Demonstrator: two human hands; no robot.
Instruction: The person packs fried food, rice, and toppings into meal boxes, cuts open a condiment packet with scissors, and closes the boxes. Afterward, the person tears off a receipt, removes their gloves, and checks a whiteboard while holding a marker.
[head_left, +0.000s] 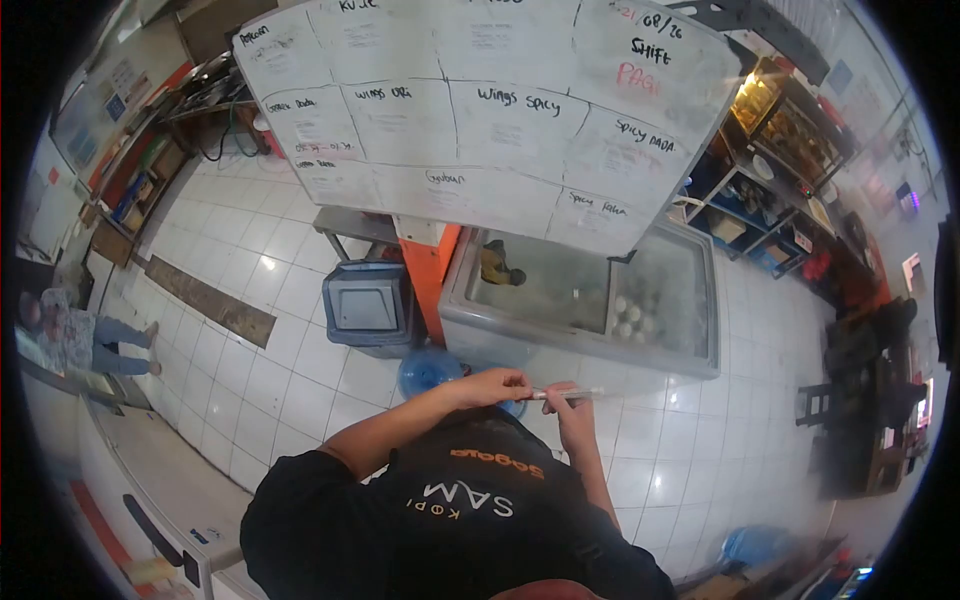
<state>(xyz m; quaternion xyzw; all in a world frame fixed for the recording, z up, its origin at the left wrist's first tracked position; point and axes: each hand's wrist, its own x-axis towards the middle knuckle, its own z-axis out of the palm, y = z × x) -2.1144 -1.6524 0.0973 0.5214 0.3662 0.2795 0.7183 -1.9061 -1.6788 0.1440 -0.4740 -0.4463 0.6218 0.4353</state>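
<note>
Watching remotely, I have left hand (497, 385) and right hand (570, 402) pinching a slim pen (539, 395) (tiny from here). A loosened pinch could drop it.

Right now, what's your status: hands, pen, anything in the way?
Left hand and right hand both on slim pen. Pen off the whiteboard ahead. Chest freezer beyond hands; nothing seen blocking them.
</note>
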